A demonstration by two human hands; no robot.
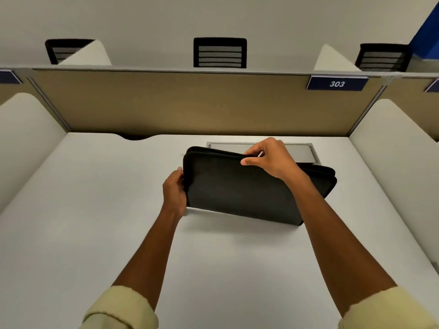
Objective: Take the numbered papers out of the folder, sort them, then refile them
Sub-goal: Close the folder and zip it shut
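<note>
A white worktop sits in a study carrel whose tan partition bears a sign reading 303. A black zipped folder stands tilted on it. The left hand grips its left edge; the right hand pinches a small pale piece at its top edge.

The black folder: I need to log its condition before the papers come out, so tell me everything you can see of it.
The black folder is a soft, matte, fabric-looking case with rounded corners and a zip seam along its top edge. It stands tilted on its long bottom edge on the white desk, in front of a grey panel set into the desk. The left hand grips its left end; the right hand pinches something small and pale, likely the zip pull, at the top edge. No papers show.
</note>
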